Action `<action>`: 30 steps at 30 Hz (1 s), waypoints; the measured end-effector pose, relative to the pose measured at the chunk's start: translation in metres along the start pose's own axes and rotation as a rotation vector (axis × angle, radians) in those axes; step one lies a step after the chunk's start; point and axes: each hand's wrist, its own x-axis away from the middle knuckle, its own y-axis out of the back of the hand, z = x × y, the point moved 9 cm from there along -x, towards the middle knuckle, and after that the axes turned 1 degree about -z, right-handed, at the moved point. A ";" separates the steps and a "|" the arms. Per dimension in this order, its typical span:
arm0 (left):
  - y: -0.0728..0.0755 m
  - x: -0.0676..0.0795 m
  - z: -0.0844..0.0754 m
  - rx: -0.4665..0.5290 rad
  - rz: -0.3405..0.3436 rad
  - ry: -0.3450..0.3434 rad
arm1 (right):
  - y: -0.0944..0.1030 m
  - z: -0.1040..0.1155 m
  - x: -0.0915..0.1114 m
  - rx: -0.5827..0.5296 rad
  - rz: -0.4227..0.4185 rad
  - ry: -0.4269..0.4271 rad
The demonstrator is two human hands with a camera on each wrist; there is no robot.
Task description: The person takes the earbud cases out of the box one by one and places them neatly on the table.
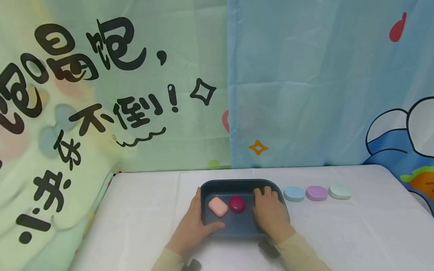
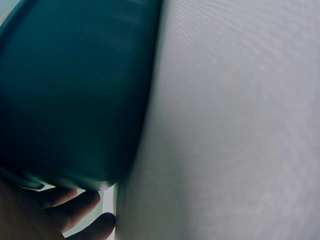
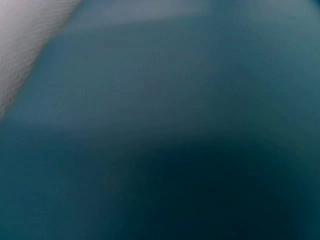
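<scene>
A dark blue rectangular tray (image 1: 234,227) sits in front of me, with a pale pink rounded block (image 1: 218,207) and a dark red round piece (image 1: 237,204) lying in its left half. My left hand (image 1: 193,227) holds the tray at its near left corner, thumb over the front rim and fingers along the outer left wall. In the left wrist view, those fingers (image 2: 75,207) lie against the tray's side. My right hand (image 1: 271,212) reaches into the tray's right end, fingers bent downward. I cannot tell whether it holds something; its palm side is hidden.
Right of the tray, a blue oval piece (image 1: 294,193), a purple one (image 1: 317,193) and a mint one (image 1: 340,191) lie in a row on the white tablecloth (image 1: 352,233). A printed curtain (image 1: 291,94) hangs behind the table.
</scene>
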 end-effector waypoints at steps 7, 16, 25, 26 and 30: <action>0.000 0.000 -0.002 0.003 0.010 0.001 | -0.002 -0.002 0.000 -0.001 -0.024 -0.002; 0.001 0.001 -0.003 0.009 0.008 0.005 | -0.003 -0.003 0.002 -0.051 0.014 -0.042; 0.000 0.001 -0.002 0.002 0.011 0.015 | -0.006 -0.007 -0.002 -0.101 0.039 -0.065; 0.000 0.001 -0.002 0.004 0.011 0.015 | -0.006 -0.008 -0.002 -0.107 0.044 -0.068; 0.001 0.002 -0.002 0.011 0.008 0.013 | -0.006 -0.008 -0.002 -0.127 0.056 -0.070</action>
